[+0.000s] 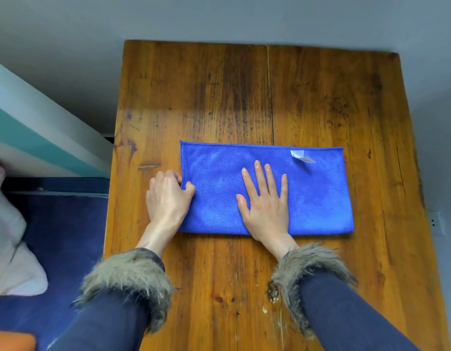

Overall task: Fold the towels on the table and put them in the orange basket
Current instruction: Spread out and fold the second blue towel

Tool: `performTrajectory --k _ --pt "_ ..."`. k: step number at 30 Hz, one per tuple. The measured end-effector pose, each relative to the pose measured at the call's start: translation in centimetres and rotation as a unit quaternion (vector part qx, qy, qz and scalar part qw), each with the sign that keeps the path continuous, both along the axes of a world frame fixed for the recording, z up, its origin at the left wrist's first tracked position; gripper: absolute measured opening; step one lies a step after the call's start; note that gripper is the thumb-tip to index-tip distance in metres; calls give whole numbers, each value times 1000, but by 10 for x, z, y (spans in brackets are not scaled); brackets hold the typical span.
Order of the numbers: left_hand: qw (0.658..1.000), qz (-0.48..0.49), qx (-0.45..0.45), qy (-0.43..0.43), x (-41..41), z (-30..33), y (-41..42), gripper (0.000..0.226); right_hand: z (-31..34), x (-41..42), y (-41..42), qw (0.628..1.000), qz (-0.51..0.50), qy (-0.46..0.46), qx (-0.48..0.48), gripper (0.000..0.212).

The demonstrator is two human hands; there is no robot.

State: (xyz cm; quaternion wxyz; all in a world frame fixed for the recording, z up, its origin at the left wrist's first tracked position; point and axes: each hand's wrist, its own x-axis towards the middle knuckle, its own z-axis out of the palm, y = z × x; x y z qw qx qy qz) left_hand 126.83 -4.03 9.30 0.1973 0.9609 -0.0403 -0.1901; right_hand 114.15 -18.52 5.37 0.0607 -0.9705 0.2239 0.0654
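A blue towel (pixel 318 191) lies folded in a long rectangle across the middle of the wooden table (pixel 199 92), with a white label near its far right edge. My left hand (pixel 168 196) pinches the towel's left edge between thumb and fingers. My right hand (pixel 266 198) rests flat, fingers spread, on the towel's middle. An orange corner, perhaps the orange basket (pixel 11 340), shows at the bottom left, off the table.
A blue-covered surface (pixel 65 236) with pale pink cloth (pixel 9 244) lies left of the table. A white and teal striped panel (pixel 37 133) stands behind it. A wall socket (pixel 436 222) sits beyond the table's right edge.
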Motion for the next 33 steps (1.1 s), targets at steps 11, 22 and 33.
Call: performTrajectory --k 11,22,33 --pt "890 153 -318 288 11 27 10 24 6 2 0 999 4 31 12 59" --pt "872 101 -379 292 -24 104 -66 28 53 -74 -70 958 -99 -190 193 20" --pt "954 37 -252 155 -106 63 -225 33 52 -125 -148 803 -330 -205 452 22"
